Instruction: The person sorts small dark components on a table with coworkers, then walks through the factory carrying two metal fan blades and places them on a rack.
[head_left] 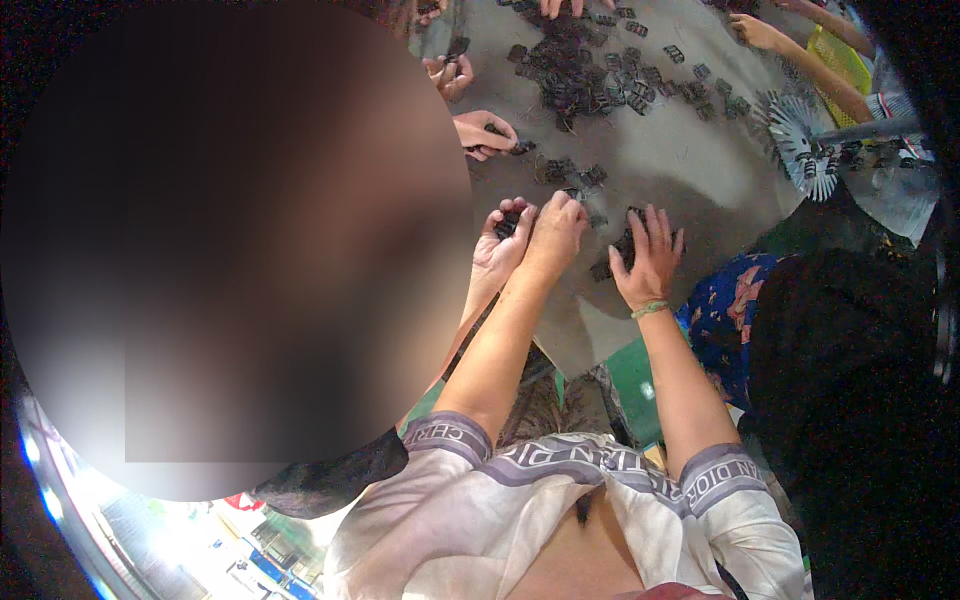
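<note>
My left hand (558, 232) is closed in a pinch at the near side of the grey tabletop (720, 160). A small dark piece shows at its fingertips, mostly covered by them. To its right, my right hand (650, 262) lies with fingers spread over a small heap of black slotted pieces (622, 255), partly hiding them. Just beyond my left hand is a small cluster of similar black pieces (575, 172). Close against my left wrist, another person's hand (508, 225) cups several black pieces.
A large pile of black pieces (590, 70) spreads over the far table. Co-workers' hands (487, 133) reach in from the left, the far edge and the right. At the right are a slotted silvery disc (798, 150) and a yellow basket (840, 62). A blurred patch covers the left.
</note>
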